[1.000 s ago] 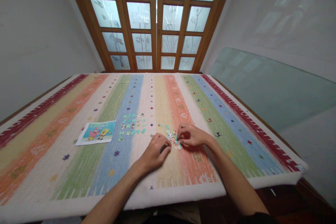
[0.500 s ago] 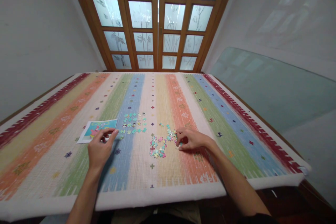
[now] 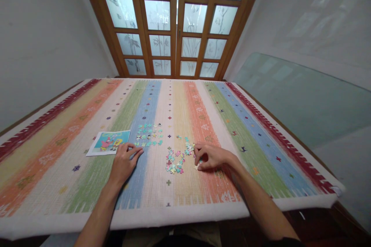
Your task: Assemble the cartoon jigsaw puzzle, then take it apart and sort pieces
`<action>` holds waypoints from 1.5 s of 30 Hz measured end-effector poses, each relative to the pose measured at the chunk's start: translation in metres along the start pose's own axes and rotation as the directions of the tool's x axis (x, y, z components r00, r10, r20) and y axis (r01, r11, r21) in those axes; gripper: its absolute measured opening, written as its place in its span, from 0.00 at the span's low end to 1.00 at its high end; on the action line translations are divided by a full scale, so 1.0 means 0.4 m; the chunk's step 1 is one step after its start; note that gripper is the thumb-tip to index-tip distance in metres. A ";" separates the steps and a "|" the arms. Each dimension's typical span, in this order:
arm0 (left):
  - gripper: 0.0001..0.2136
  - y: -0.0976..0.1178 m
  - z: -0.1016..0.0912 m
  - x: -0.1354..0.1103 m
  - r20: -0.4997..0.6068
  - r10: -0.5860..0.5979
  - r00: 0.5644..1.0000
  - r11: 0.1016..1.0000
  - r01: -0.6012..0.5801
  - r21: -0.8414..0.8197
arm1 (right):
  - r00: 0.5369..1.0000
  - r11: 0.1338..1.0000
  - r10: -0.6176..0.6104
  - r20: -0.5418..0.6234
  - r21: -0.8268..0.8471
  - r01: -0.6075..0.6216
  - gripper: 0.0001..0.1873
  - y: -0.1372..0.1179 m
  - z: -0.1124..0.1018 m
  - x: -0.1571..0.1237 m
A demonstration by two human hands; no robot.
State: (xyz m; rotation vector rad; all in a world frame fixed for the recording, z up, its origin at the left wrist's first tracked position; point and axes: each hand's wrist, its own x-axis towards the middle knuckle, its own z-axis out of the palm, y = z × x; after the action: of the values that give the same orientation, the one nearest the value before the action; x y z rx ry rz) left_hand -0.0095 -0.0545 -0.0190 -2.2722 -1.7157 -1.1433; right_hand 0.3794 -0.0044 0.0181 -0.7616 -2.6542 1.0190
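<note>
My left hand (image 3: pixel 126 162) reaches over the blue stripe, thumb and forefinger closed low on the cloth at the lower left of several rows of jigsaw puzzle pieces (image 3: pixel 149 136). Its fingers cover a puzzle piece there, mostly hidden. To the right, my right hand (image 3: pixel 211 156) has its fingers curled into a pinch at the edge of a loose pile of puzzle pieces (image 3: pixel 174 161); a bit of a teal piece shows by the fingertips. A picture card (image 3: pixel 108 141) with pink and yellow cartoon figures on teal lies flat beyond my left hand, which overlaps its lower right corner.
A striped cloth (image 3: pixel 185 189) covers the wide table, its white edge hanging at the front. Wooden doors (image 3: pixel 176 38) with frosted panes stand beyond the far edge. A pale glass panel (image 3: pixel 304 88) leans on the wall at the right.
My left hand has moved right, off much of the picture card, and its fingers now come down over the lone piece below the rows. My right hand stays nearly in place.
</note>
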 end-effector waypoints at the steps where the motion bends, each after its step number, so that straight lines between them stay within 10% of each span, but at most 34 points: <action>1: 0.20 -0.003 0.000 -0.002 -0.007 0.002 1.000 1.000 -0.002 0.018 | 1.000 1.000 0.012 -0.021 -0.003 -0.012 0.05 -0.001 -0.003 -0.001; 21: 0.12 0.113 0.014 -0.007 0.069 0.137 0.988 0.986 -0.129 -0.108 | 0.998 0.998 0.046 -0.034 -0.035 -0.047 0.07 -0.016 0.004 0.012; 45: 0.11 0.299 0.109 0.085 0.446 0.501 0.742 0.862 -0.377 -0.340 | 0.961 0.967 0.170 -0.217 -0.151 -0.205 0.17 0.000 -0.018 0.000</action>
State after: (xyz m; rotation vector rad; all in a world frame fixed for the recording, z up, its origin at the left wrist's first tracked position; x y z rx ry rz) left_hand 0.1183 -0.0514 0.0129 -3.1283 -1.0496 -0.6792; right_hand 0.3820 -0.0003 0.0234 -1.1100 -2.5526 0.7114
